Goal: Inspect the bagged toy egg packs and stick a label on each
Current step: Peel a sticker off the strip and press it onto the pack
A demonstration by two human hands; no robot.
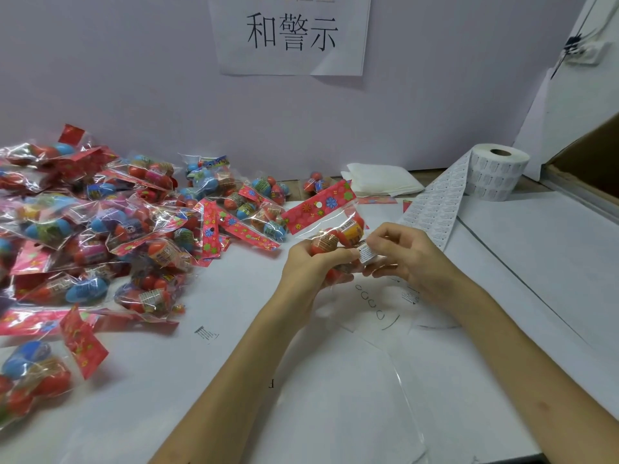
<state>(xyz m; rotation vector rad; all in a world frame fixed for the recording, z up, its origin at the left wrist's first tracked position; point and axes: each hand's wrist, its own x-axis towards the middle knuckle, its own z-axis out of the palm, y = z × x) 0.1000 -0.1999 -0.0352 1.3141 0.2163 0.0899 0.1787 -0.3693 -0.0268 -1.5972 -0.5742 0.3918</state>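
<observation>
My left hand (313,266) grips a clear bagged toy egg pack (330,229) above the table; its red flowered header card points up and left, and orange eggs show through the plastic. My right hand (398,254) pinches a small white printed label (366,253) and holds it against the lower right of the bag. A large heap of similar egg packs (110,222) covers the left side of the table. The label roll (495,174) stands at the back right, and its strip (435,209) trails down toward my hands.
White paper sheets (335,380) cover the table under my arms. A folded white cloth (382,184) lies by the back wall. A loose label (410,296) lies below my right hand. A brown cardboard box (589,162) stands at the far right. A paper sign (291,35) hangs on the wall.
</observation>
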